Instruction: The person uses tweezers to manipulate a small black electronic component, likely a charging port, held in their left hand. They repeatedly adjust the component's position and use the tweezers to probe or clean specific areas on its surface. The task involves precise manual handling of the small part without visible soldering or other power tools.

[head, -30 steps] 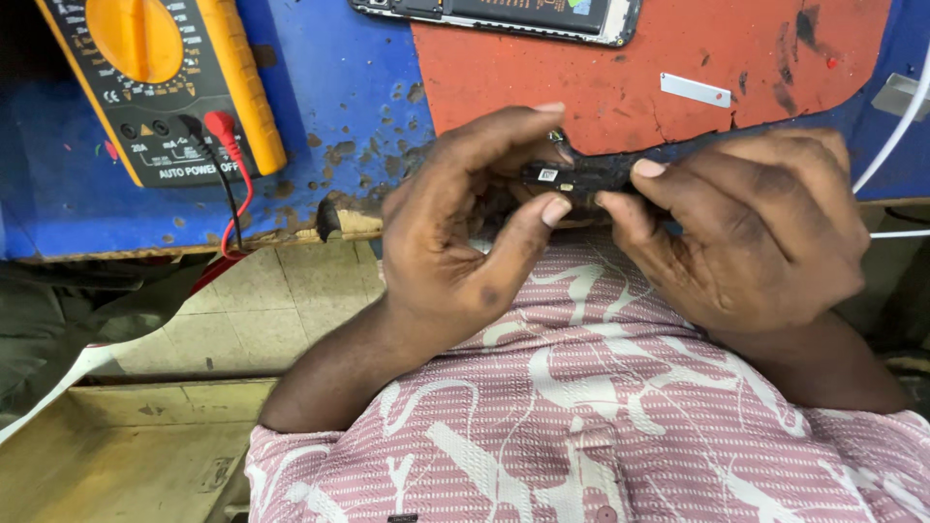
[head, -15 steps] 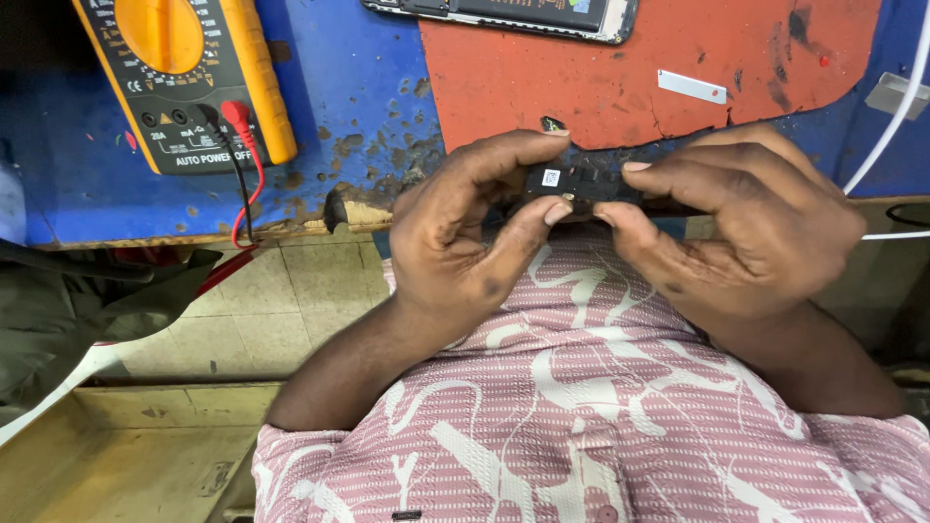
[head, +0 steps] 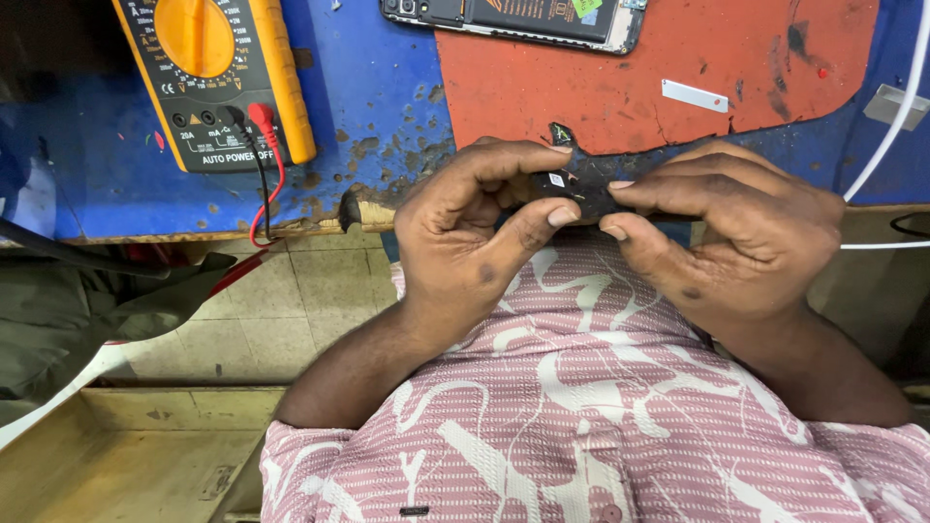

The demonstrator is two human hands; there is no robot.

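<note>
Part in hand: a small black electronic part (head: 581,192) is pinched between both hands at the near edge of the desk (head: 387,97), just above the pink patterned shirt (head: 581,407).
Left hand (head: 475,228): curled narrow on the part's left end, thumb below, forefinger arched over the top.
Right hand (head: 736,228): closed on the right end, thumb and forefinger tips meeting the part from 3 o'clock.
Doing it well: the part is best gripped by its edges only, with pressure kept even on both ends (what its hidden face carries cannot be told), and kept over the lap or desk in case it slips.
Edges: the chipped desk lip runs directly under the hands; beyond it, toward 7 o'clock, the drop is to a tiled floor (head: 262,310).
Open room: the red mat (head: 581,87) at 12 o'clock has bare space below the opened phone (head: 513,17).
Crowded side: the yellow multimeter (head: 208,73) and its red and black leads (head: 262,184) lie at 10 o'clock; a white cable (head: 896,126) runs at 2 o'clock.
</note>
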